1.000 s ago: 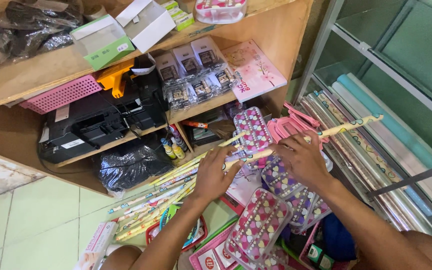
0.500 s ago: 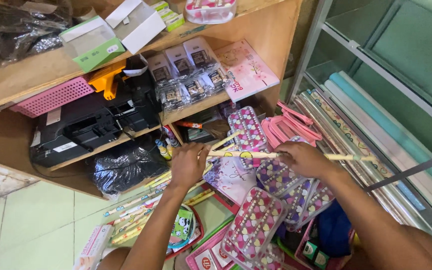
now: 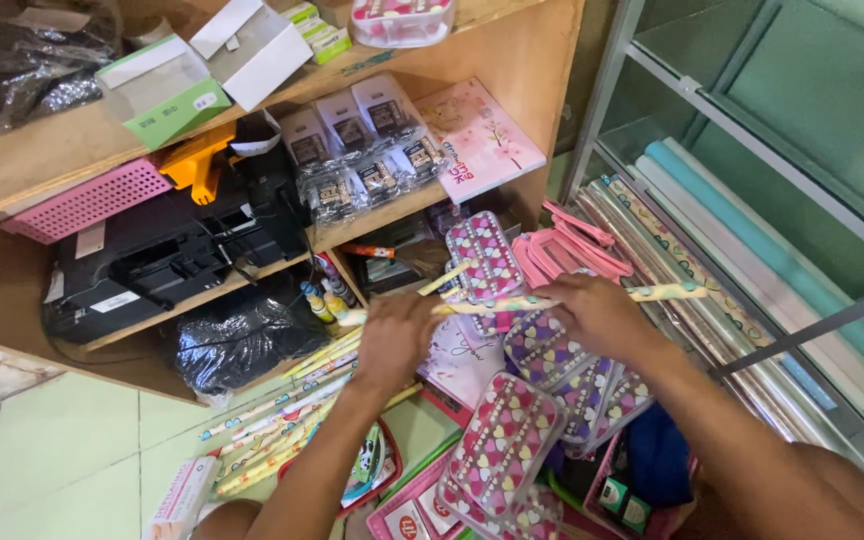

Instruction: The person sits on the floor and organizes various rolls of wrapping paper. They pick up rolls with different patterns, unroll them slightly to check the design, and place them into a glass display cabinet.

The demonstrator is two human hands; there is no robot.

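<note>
Broadly, wooden shelving (image 3: 512, 60) fills the far left, with a black printer (image 3: 152, 265) on a lower shelf and a pink perforated basket (image 3: 87, 200) above it. Glass-fronted metal rack (image 3: 752, 110) at right, rolls of wrapping paper (image 3: 752, 270) leaning along its foot.

Near centre: a heap of heart-patterned cases (image 3: 502, 440), pink plastic hangers (image 3: 567, 250) just beyond. A fan of long patterned sticks (image 3: 282, 430) lies on the green tiled floor (image 3: 62, 430), near left.

Both hands hold one long patterned stick (image 3: 592, 298), roughly level above the heap. Right hand (image 3: 602, 315) is closed around it, right of the middle; its far tip juts out toward the wrapping rolls. Left hand (image 3: 397, 335) is at the other end, blurred, fingers curled; closed on the stick as far as I can judge. A second short pale stick (image 3: 444, 278) angles up by the left hand; whether it is gripped, cannot tell.

Handling judgement: the stick looks thin and whippy, so two-point support suits it. Keep the grip light and even, hands well apart, and mind the jutting tip near the rolls and hangers, which could snag it.
</note>
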